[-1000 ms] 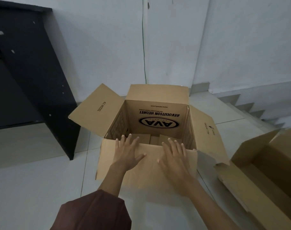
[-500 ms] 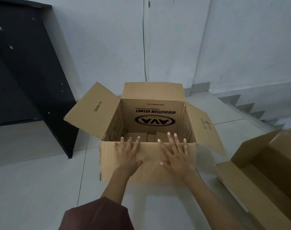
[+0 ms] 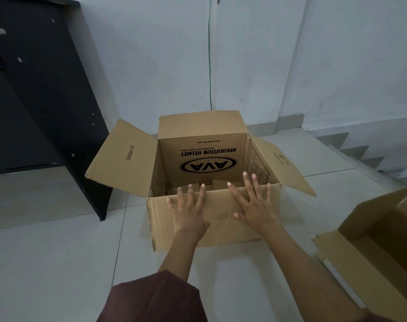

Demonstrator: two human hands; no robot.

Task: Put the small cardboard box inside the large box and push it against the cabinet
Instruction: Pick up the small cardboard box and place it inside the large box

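Note:
A large brown cardboard box [image 3: 218,226] printed "AVA Revolution Helmet" stands open on the floor with its flaps spread out. My left hand [image 3: 189,210] and my right hand [image 3: 253,205] lie flat with fingers spread on its near wall, pressing on it. Brown cardboard pieces [image 3: 218,184] show low inside the box; I cannot tell whether they are the small box or bottom flaps. A black cabinet [image 3: 46,101] stands to the left, its side panel just beside the box's left flap [image 3: 121,159].
Another open cardboard box [image 3: 379,247] lies at the right edge. Behind the large box is a pale wall [image 3: 174,54] with a thin green cable. Steps [image 3: 360,154] descend at the far right. Pale tiled floor [image 3: 58,263] surrounds everything.
Both flat hands have pushed the large box away from me across the floor, toward the wall and nearer the cabinet. The hands stayed on the near wall.

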